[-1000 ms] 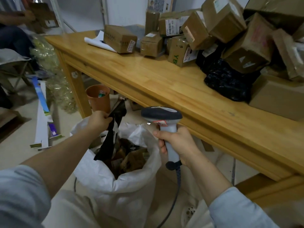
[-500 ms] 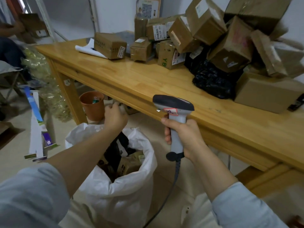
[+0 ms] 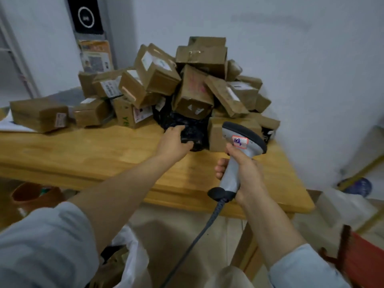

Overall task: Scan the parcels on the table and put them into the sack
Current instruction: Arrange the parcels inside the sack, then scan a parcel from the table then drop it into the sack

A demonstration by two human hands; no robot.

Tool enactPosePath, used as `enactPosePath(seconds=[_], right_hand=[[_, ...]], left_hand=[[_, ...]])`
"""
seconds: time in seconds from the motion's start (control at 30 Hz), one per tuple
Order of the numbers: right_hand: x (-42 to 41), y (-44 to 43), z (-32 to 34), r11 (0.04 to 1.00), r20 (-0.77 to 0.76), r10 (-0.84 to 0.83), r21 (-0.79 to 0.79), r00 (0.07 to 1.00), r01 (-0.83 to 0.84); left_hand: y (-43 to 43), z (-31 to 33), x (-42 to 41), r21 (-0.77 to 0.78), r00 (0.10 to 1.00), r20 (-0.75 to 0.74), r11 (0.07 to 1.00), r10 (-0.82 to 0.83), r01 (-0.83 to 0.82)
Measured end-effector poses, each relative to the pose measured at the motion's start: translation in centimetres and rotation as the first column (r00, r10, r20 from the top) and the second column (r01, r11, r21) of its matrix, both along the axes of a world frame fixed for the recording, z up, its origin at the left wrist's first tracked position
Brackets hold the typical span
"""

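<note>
The left hand [image 3: 174, 140] grips the near edge of a black poly-bag parcel [image 3: 188, 122], its fingers [image 3: 176, 129] curled over the top of the plastic and the thumb underneath. The bag lies on the wooden counter [image 3: 83, 150] at the foot of a heap of cardboard boxes [image 3: 158, 77], and one tilted box [image 3: 193, 94] leans right on top of it. The right hand [image 3: 244, 173] is wrapped round the handle of a corded barcode scanner [image 3: 243, 138], head aimed toward the pile. The white sack [image 3: 134, 260] stands open below the counter's front edge, near the left sleeve.

The step in hand looks like pulling this bag free for scanning. Best done with a slow, level drag toward the counter's bare front, so the leaning box settles rather than tumbles. The plastic is soft and will likely stretch and bunch, so a fuller handful beats a fingertip pinch. No label shows on the bag; it will probably need turning over and smoothing flat before the scanner can read it.
</note>
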State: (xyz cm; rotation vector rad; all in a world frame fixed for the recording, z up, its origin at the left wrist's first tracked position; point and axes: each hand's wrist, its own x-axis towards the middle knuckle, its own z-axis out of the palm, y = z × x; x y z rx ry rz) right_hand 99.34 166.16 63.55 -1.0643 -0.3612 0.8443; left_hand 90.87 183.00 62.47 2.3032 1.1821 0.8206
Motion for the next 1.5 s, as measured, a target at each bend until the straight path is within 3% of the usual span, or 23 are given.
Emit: enactPosePath(seconds=[0.07,0.23,0.53,0.73,0.93,1.1,1.23,1.37,1.43,1.5], right_hand=[[1.9,-0.4,0.0,0.999,-0.013,-0.042,0.009,0.999,0.042],[5.7,-0.6,-0.7,0.997,-0.033,-0.078,0.009,0.996,0.078],[8.1,-0.8,-1.9,0.998,-0.03,-0.061,0.002,0.998,0.061],[7.8,-1.6,-1.8,0.997,-0.034,-0.07,-0.014,0.997,0.069],[7.9,-1.3,-1.5,0.998,-0.022,-0.062,-0.019,0.998,0.062],[7.8,-1.2,-1.5,0.997,-0.034,-0.08,-0.02,0.996,0.079],[7.6,-1.6,-1.7,0.993,-0.058,-0.118,-0.033,0.991,0.116],[7.0,-2.1,-1.7,0.989,-0.072,-0.147,-0.032,0.987,0.145],[6.6,-2.4,-1.7,0.984,-0.076,-0.174,-0.041,0.982,0.171],[6.2,-2.6,-1.7,0.976,-0.072,-0.217,-0.043,0.974,0.214]], left_hand=[[0.4,0.9,3.3,0.002,0.996,-0.062,0.998,-0.059,0.059],[2.3,3.1,10.6,-0.163,0.964,-0.199,0.976,-0.176,0.145],[5.7,2.5,14.2,-0.306,0.956,-0.233,0.946,-0.178,0.102],[5.8,2.7,14.2,-0.101,0.902,-0.406,0.988,-0.148,0.117],[5.8,3.0,15.0,-0.166,0.855,-0.458,0.968,-0.245,0.188],[5.5,3.7,13.8,-0.117,0.807,-0.558,0.981,-0.193,0.154],[4.2,4.1,10.9,-0.215,0.837,-0.453,0.949,-0.306,0.231],[1.7,3.4,5.6,0.065,0.852,-0.459,0.947,-0.252,0.315],[0.3,2.5,2.7,0.252,0.829,-0.525,0.895,-0.193,0.368],[-0.8,1.5,0.2,0.315,0.796,-0.577,0.849,-0.183,0.424]])
